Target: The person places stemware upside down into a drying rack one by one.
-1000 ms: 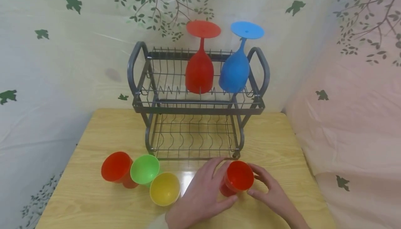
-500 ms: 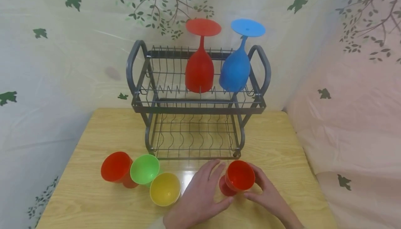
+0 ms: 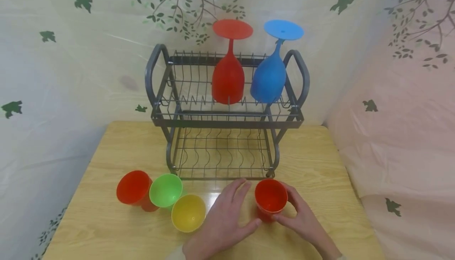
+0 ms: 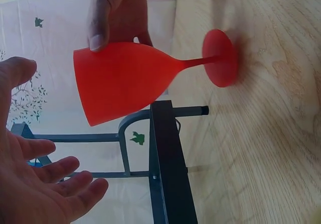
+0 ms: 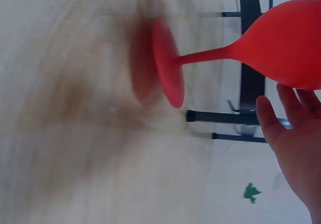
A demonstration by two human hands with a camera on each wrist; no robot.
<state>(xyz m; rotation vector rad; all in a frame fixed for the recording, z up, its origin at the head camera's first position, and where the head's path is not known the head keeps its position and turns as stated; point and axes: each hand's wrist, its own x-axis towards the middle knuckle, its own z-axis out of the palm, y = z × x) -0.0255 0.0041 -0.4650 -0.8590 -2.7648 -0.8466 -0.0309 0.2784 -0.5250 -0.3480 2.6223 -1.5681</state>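
Note:
My right hand (image 3: 303, 217) grips a red plastic wine glass (image 3: 271, 196) by its bowl, thumb on one side and fingers on the other. In the left wrist view the glass (image 4: 120, 81) has its mouth up and its foot at the tabletop; whether the whole foot touches, I cannot tell. My left hand (image 3: 223, 221) is beside the bowl with fingers spread, apart from the glass. To its left stand a yellow cup-shaped glass (image 3: 188, 213), a green one (image 3: 166, 191) and another red wine glass (image 3: 133, 189).
A dark two-tier dish rack (image 3: 227, 125) stands behind the hands. On its upper tier, a red wine glass (image 3: 228, 80) and a blue wine glass (image 3: 268, 79) are upside down, the blue one leaning. Printed cloth (image 3: 71, 74) hangs behind the wooden table (image 3: 305, 165).
The foot of the gripped red wine glass has shifted from left of the bowl to beneath it, so the glass looks more upright. My left hand has drawn slightly left, away from it.

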